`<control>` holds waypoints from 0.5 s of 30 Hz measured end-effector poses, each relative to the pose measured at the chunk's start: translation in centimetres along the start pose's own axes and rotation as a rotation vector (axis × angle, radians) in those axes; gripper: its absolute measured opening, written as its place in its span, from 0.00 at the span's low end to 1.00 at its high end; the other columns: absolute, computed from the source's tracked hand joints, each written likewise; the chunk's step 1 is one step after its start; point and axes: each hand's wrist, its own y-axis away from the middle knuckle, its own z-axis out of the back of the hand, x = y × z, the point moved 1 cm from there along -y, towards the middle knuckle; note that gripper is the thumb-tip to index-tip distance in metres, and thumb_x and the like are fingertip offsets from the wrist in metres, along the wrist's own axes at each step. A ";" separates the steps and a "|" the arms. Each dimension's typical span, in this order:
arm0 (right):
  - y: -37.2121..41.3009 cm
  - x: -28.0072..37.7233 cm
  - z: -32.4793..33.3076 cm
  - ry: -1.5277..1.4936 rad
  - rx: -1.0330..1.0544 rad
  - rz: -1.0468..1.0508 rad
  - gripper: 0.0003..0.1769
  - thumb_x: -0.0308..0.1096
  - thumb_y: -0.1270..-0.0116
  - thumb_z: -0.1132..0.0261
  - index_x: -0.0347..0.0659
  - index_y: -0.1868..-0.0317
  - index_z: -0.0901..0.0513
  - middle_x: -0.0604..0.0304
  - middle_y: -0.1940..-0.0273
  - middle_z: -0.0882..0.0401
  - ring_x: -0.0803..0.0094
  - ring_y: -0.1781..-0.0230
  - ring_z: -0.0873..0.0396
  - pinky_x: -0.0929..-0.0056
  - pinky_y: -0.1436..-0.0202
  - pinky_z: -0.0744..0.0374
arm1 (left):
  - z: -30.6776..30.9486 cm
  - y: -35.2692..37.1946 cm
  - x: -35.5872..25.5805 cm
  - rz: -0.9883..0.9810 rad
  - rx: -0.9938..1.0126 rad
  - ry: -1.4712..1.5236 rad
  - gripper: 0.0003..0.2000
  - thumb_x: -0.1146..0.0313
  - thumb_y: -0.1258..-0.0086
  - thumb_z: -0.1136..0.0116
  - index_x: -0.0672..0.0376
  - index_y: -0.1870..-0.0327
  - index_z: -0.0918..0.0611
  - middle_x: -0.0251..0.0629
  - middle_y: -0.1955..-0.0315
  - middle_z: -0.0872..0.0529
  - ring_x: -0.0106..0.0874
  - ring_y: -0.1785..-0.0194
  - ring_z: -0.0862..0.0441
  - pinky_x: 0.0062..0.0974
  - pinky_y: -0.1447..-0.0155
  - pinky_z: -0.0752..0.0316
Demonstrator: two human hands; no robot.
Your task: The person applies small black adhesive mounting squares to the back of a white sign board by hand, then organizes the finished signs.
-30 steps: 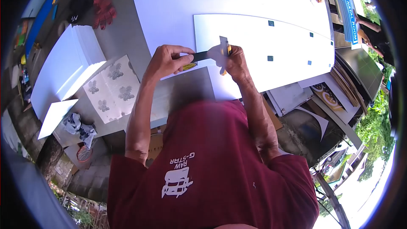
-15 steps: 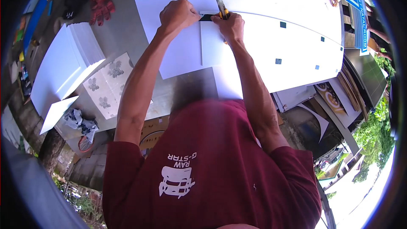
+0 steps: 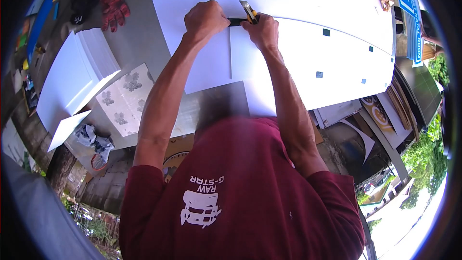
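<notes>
My left hand (image 3: pixel 207 18) is closed in a pinch on one end of a short black strip (image 3: pixel 235 21) that looks like tape. The strip spans to the fingers of my right hand (image 3: pixel 263 31), which touch its other end. Held in that same right hand is a utility knife (image 3: pixel 250 12), yellow and black, with its blade bared and pointing away from me. Under both hands lies a white sheet (image 3: pixel 288 62) carrying several small dark squares (image 3: pixel 326 32), on top of a larger white sheet (image 3: pixel 207 62).
At the left, folded white sheets (image 3: pixel 62 86) stand beside a patterned board (image 3: pixel 126 98) on the grey table (image 3: pixel 219 98). A red glove (image 3: pixel 113 8) lies at the back left. Blue lettered signs (image 3: pixel 409 14) are stacked at the right, above wood offcuts (image 3: pixel 404 96).
The black strip, flatter against the sheet before, now looks bowed between my hands. Both hands have shifted slightly right, and the knife has tilted a little left. The view has also shifted slightly.
</notes>
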 end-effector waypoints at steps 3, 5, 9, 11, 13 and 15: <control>0.0 0.3 0.5 0.000 0.045 -0.015 0.16 0.39 0.41 0.21 0.34 0.65 0.13 0.57 0.76 0.15 0.71 0.79 0.20 0.65 0.70 0.20 | -0.2 -0.2 0.2 0.008 -0.025 -0.001 0.08 0.64 0.46 0.30 0.49 0.65 0.07 0.36 0.73 0.09 0.37 0.64 0.10 0.33 0.57 0.17; 0.0 0.4 0.7 -0.011 0.087 -0.024 0.17 0.39 0.42 0.20 0.33 0.62 0.13 0.55 0.74 0.15 0.71 0.78 0.19 0.65 0.70 0.19 | -0.2 0.0 0.3 0.023 -0.023 -0.001 0.08 0.64 0.47 0.30 0.49 0.65 0.07 0.35 0.73 0.09 0.37 0.64 0.10 0.33 0.57 0.17; 0.7 0.2 1.0 -0.094 0.076 -0.019 0.28 0.39 0.44 0.19 0.30 0.49 0.18 0.49 0.68 0.13 0.67 0.73 0.16 0.67 0.67 0.16 | 0.0 0.3 0.6 0.032 0.014 0.018 0.08 0.64 0.47 0.30 0.49 0.65 0.07 0.35 0.74 0.09 0.36 0.65 0.11 0.33 0.58 0.17; 0.8 0.1 1.1 -0.134 0.057 -0.003 0.35 0.39 0.46 0.18 0.29 0.43 0.22 0.46 0.65 0.13 0.65 0.70 0.14 0.68 0.65 0.14 | 0.0 0.5 0.9 0.038 0.029 0.041 0.08 0.64 0.47 0.30 0.50 0.66 0.07 0.36 0.75 0.10 0.36 0.65 0.11 0.33 0.58 0.18; 0.6 -0.1 1.3 -0.153 0.080 0.018 0.41 0.39 0.47 0.18 0.27 0.39 0.26 0.43 0.62 0.13 0.62 0.68 0.13 0.68 0.63 0.13 | -0.2 0.6 1.0 0.024 0.001 0.064 0.08 0.64 0.47 0.30 0.51 0.66 0.07 0.36 0.76 0.10 0.37 0.66 0.11 0.33 0.58 0.18; 0.3 -0.2 1.1 -0.136 0.036 0.015 0.40 0.39 0.47 0.17 0.27 0.40 0.25 0.43 0.61 0.13 0.62 0.68 0.13 0.68 0.64 0.13 | -0.1 0.6 0.7 0.023 0.005 0.057 0.09 0.62 0.45 0.30 0.51 0.64 0.07 0.37 0.74 0.10 0.37 0.65 0.11 0.35 0.56 0.18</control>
